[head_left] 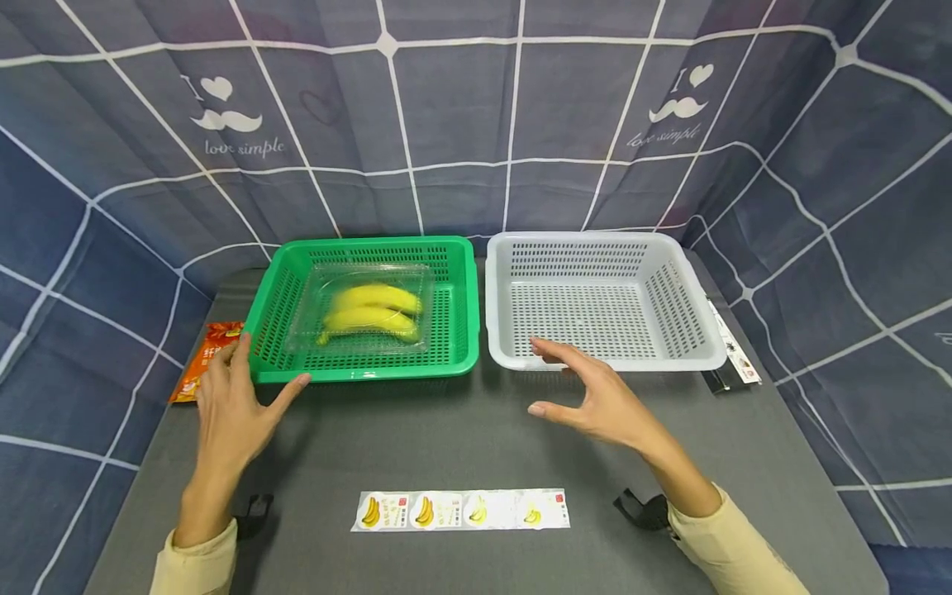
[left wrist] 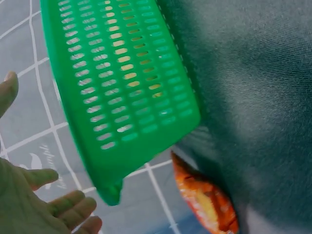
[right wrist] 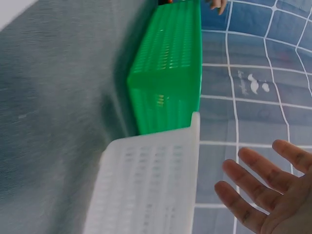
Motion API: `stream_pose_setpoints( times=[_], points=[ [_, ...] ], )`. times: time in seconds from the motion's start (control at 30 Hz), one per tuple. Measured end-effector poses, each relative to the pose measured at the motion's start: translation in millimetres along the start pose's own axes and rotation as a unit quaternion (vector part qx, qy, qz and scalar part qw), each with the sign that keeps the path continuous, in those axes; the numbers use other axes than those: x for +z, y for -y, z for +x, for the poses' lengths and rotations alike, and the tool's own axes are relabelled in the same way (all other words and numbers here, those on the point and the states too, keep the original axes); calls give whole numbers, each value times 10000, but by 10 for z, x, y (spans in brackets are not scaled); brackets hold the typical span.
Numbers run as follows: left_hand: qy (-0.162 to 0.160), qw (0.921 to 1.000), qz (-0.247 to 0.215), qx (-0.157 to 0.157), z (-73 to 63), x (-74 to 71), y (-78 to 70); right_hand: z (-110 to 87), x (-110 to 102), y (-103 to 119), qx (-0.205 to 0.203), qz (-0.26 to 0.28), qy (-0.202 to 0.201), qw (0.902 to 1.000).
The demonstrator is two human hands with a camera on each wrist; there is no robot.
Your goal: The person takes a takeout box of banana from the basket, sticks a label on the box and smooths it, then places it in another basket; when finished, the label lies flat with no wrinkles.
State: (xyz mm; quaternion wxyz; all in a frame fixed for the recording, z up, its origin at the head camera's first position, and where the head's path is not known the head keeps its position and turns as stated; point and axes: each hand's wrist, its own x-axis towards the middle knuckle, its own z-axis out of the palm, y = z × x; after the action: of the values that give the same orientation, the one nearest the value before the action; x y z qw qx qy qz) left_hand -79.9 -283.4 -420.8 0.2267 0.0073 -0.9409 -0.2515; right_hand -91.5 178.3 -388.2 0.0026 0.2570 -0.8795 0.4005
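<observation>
Smooth plastic baskets (head_left: 364, 375) (head_left: 606, 364), glossy plastic box (head_left: 307, 316); cloth curtain (head_left: 454, 99)

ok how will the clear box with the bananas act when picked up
The clear box looks thin-walled, so it would probably flex if squeezed. Its shiny plastic may be slippery. The bananas have space around them, so they could slide if it tilts.
</observation>
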Motion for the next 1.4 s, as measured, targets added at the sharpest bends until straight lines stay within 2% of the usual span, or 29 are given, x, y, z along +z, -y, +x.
stream_pose_setpoints(
  times=[0.1, 0.17, 0.3, 0.43, 0.63, 0.8, 0.93, 1.07, 1.2, 1.4],
  points=[
    [247, 9988, -190, -386, 70, 35, 85, 281, 28, 52, -62, 243, 130, 9996],
    [371, 9977, -227, -520, 98, 47, 122, 496, 52, 94, -157, 440, 249, 9986],
    [515, 9970, -232, -532, 104, 72, 145, 863, 91, 142, -506, 751, 553, 9944],
    [735, 9950, -294, -616, 101, 82, 141, 1155, 97, 166, -619, 949, 901, 9895],
    [1057, 9900, -322, -873, 135, 47, 201, 1702, 176, 68, -544, 1180, 1324, 9826],
    [1147, 9886, -285, -932, 172, 34, 219, 2082, 303, -58, -228, 1207, 1615, 9792],
    [1261, 9863, -309, -1017, 189, 41, 198, 2304, 383, -95, -237, 363, 1831, 9821],
    [1334, 9845, -363, -1076, 215, 54, 168, 2465, 434, -128, -419, -337, 2087, 9765],
    [1355, 9837, -417, -1103, 228, 57, 170, 2571, 525, -193, -448, -359, 2421, 9686],
    [1379, 9815, -482, -1235, 202, 39, 225, 2657, 693, -258, -506, -412, 2669, 9615]
  ],
)
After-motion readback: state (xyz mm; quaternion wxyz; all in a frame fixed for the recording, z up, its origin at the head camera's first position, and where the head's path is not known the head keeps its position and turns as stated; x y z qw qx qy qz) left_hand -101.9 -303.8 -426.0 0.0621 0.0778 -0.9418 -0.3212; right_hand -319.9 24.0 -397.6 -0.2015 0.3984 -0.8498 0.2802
